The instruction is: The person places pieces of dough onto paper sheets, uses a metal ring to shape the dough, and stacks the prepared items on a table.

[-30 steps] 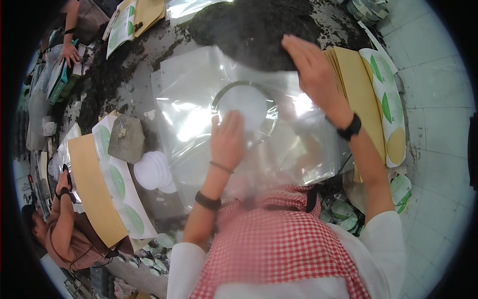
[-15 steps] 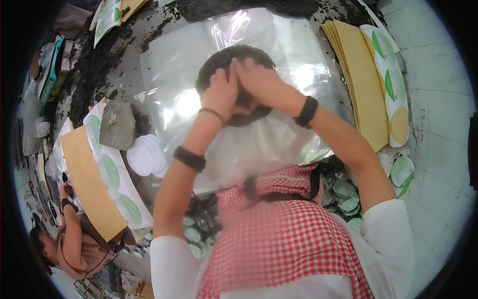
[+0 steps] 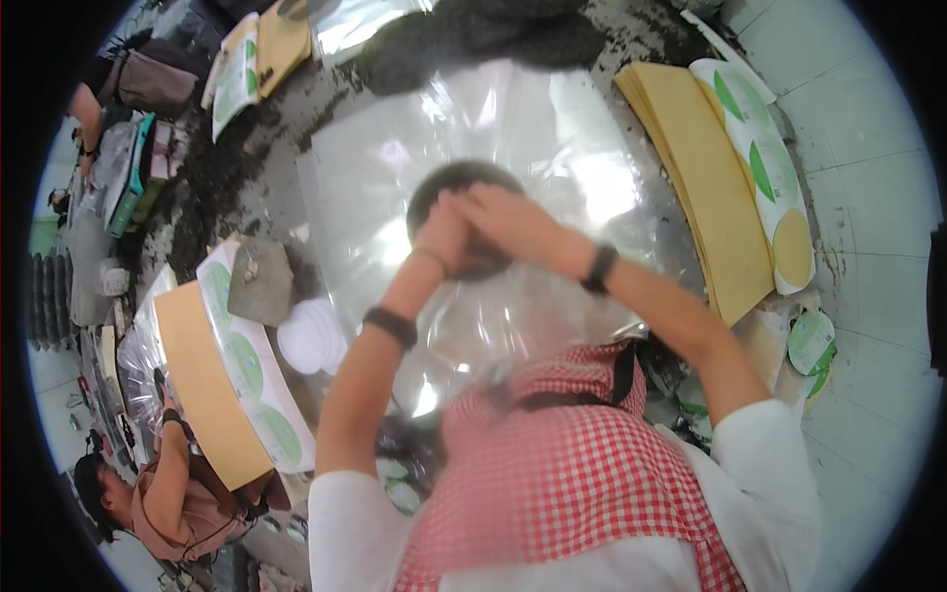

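- Left hand [image 3: 441, 232] and right hand [image 3: 503, 219] meet, fingers curled and pressed together over a round dark disc [image 3: 464, 212]. Both lie on top of it; whether the fingers actually clasp its edge cannot be told.
- The disc sits at the middle of a large clear plastic sheet [image 3: 552, 148], glossy, wrinkled, throwing bright glare. The sheet is spread over a work surface strewn with dark soil [image 3: 493, 39], loose and crumbly.
- Both wrists carry dark bands; white sleeves and a red-and-white checked apron [image 3: 572, 464] fill the lower view.
- Right of the sheet: a stack of flat tan card sheets [image 3: 700, 197], and just beside it a white printed sheet with green leaf shapes and a tan circle [image 3: 760, 168].
- Left of the sheet: a similar tan stack [image 3: 202, 385] with white-and-green round labels [image 3: 247, 365] alongside, a grey stone-like block [image 3: 261, 281] resting on it, and a pile of white discs [image 3: 311, 335] near it.
- Round green-and-white lids [image 3: 811, 340] lie at the lower right.
- Another person [image 3: 178, 493] in a brown top crouches at the lower left, well apart; a further person's arm [image 3: 84, 118] shows at the upper left.
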Tool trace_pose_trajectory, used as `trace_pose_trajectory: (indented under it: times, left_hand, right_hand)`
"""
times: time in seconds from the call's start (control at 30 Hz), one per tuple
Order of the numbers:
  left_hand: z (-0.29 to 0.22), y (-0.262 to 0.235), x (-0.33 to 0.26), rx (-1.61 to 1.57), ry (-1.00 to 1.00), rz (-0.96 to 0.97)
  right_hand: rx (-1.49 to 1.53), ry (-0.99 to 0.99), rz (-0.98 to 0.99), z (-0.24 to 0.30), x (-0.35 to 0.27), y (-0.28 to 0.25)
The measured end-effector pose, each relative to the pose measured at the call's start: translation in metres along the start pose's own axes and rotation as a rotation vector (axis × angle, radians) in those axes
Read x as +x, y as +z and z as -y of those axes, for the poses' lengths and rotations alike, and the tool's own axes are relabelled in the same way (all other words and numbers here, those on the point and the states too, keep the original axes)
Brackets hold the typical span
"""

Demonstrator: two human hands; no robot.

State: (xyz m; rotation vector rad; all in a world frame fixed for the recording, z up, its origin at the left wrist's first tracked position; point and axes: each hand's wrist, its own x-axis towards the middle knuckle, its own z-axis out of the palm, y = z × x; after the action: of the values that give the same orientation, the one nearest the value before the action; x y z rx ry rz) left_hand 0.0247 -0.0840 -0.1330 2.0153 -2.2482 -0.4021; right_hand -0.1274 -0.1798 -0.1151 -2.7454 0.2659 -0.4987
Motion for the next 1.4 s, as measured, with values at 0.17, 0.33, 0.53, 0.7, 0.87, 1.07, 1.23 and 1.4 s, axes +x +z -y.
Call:
trace_pose_trajectory:
  times: [0.17, 0.33, 0.53, 0.7, 0.87, 1.07, 1.23, 1.4]
  left_hand:
    - [-0.035, -0.005, -0.022, -0.111, 0.030, -0.162]
    - [-0.051, 0.014, -0.017, 0.040, -0.080, 0.184]
    - [-0.056, 0.000, -0.023, 0.051, -0.039, 0.097]
    - [-0.070, -0.088, -0.071, -0.675, -0.064, -0.534]
    - [-0.181, -0.126, -0.141, -1.224, 0.177, -0.100]
    - [-0.108, 0.026, -0.162, -0.449, -0.463, -0.030]
    - [-0.084, 0.003, -0.090, -1.527, -0.541, -0.618]
    - [-0.062, 0.002, -0.043, -0.304, -0.180, -0.664]
  right_hand:
    - [-0.115, 0.653, -0.478, 0.000, -0.148, -0.071]
    - [0.977, 1.215, 0.171, 0.019, -0.200, -0.086]
    - [2.050, 0.623, -0.242, 0.084, -0.114, -0.142]
    - [0.297, -0.002, 0.182, 0.049, -0.187, -0.058]
    - [-0.224, -0.164, -0.090, 0.073, -0.081, 0.010]
    - [-0.052, 0.018, 0.115, 0.081, -0.068, 0.003]
    - [0.038, 0.183, 0.112, 0.067, -0.071, 0.022]
    - [0.194, -0.182, -0.197, 0.053, -0.071, -0.020]
